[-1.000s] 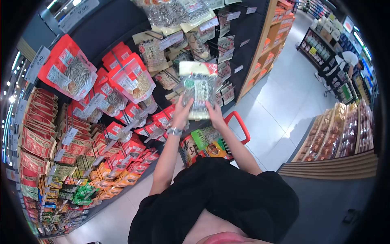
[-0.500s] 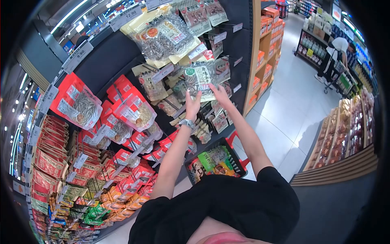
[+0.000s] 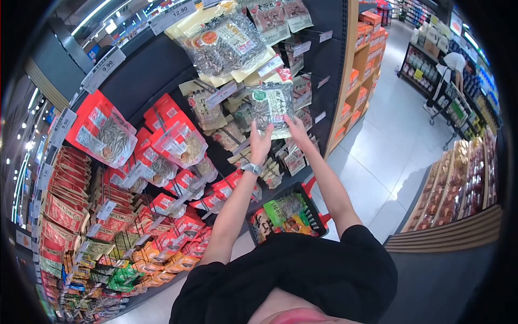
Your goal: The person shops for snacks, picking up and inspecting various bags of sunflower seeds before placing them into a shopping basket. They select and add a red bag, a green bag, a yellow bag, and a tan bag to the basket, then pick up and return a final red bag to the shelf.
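Note:
A clear-fronted bag of sunflower seeds (image 3: 268, 102) with a white label and a green round mark is in front of the hanging stock. My left hand (image 3: 260, 143) grips its lower left edge, the thumb on the front. At the lower right edge, my right hand (image 3: 297, 131) holds it the same way, with the far fingers hidden behind the bag. Just above it hang larger seed bags (image 3: 224, 46) with cream borders. Smaller packs (image 3: 202, 102) hang on hooks to the left of it.
A black shopping basket (image 3: 314, 208) with red handles, holding several packets, is below my arms. Red seed bags (image 3: 105, 129) fill the rack at left. Wooden shelving (image 3: 353, 81) stands to the right. Farther off, a person (image 3: 455, 67) bends by a cart (image 3: 458, 116).
The view has shifted slightly, so the rack and the bag sit a little farther right and lower. Both hands keep their hold on the bag. The distant person has moved slightly.

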The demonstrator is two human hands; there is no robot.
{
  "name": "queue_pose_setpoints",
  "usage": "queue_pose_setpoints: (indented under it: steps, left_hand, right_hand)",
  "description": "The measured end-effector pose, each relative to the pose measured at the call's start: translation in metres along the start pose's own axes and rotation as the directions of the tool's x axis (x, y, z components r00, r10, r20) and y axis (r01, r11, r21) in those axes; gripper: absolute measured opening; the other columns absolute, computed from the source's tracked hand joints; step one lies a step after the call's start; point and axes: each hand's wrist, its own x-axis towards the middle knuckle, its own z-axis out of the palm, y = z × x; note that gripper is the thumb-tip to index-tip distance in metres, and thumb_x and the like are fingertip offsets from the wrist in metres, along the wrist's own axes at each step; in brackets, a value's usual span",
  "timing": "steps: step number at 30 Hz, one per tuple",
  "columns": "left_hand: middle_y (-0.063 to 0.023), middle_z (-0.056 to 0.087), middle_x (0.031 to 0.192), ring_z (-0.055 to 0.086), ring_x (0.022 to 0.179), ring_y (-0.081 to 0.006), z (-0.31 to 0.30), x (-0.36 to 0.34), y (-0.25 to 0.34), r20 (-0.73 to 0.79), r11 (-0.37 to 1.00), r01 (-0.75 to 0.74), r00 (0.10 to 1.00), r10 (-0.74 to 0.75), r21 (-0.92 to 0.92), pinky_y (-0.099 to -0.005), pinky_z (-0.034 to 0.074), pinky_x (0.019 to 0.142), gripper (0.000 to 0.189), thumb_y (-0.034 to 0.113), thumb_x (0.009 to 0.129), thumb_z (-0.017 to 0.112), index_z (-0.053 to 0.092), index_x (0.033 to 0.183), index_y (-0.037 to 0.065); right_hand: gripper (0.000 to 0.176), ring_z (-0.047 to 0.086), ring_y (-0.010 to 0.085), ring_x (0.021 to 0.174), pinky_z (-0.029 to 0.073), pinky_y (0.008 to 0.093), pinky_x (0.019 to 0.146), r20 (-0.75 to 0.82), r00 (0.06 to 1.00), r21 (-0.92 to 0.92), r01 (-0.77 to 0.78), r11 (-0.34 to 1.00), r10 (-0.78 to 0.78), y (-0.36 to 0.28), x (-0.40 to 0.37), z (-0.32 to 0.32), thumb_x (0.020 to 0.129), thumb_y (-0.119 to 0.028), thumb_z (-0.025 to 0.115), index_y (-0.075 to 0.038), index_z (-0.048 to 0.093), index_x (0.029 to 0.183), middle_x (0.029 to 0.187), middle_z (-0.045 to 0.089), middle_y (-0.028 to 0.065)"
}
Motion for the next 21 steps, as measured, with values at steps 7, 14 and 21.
queue_pose_setpoints:
  steps: [7,14,21]
  left_hand:
    - [-0.0177,0.069,0.134,0.065,0.122,-0.0246,0.010,0.010,-0.019,-0.032,0.994,0.048,0.998,-0.051,-0.100,-0.0391,0.048,0.106,0.057,0.030,0.101,0.074,0.052,0.143,-0.002]
    - [-0.0169,0.070,0.132,0.068,0.117,-0.0245,0.016,0.020,-0.012,-0.067,0.959,0.206,0.973,-0.223,-0.197,-0.0391,0.050,0.103,0.054,0.031,0.101,0.074,0.054,0.141,0.001]
    - [-0.0142,0.068,0.127,0.071,0.108,-0.0226,0.010,0.021,0.013,0.008,0.819,0.470,0.869,-0.495,-0.328,-0.0380,0.064,0.079,0.054,0.035,0.103,0.072,0.048,0.141,0.005]
  right_hand:
    - [0.047,0.068,0.0102,0.098,0.053,0.0298,0.089,-0.005,0.998,-0.030,-0.056,0.998,0.056,-0.016,0.009,-0.001,0.105,-0.035,0.070,0.002,0.066,0.134,0.117,0.074,0.0049]
    - [0.050,0.069,0.0110,0.101,0.053,0.0294,0.088,0.039,0.991,-0.050,-0.128,0.991,0.130,-0.028,0.029,0.001,0.104,-0.040,0.070,0.002,0.068,0.131,0.117,0.075,0.0062]
    - [0.056,0.070,0.0128,0.102,0.053,0.0311,0.091,0.028,0.962,-0.227,-0.260,0.939,0.273,-0.026,0.040,-0.010,0.104,-0.047,0.067,0.003,0.068,0.131,0.116,0.075,0.0067]
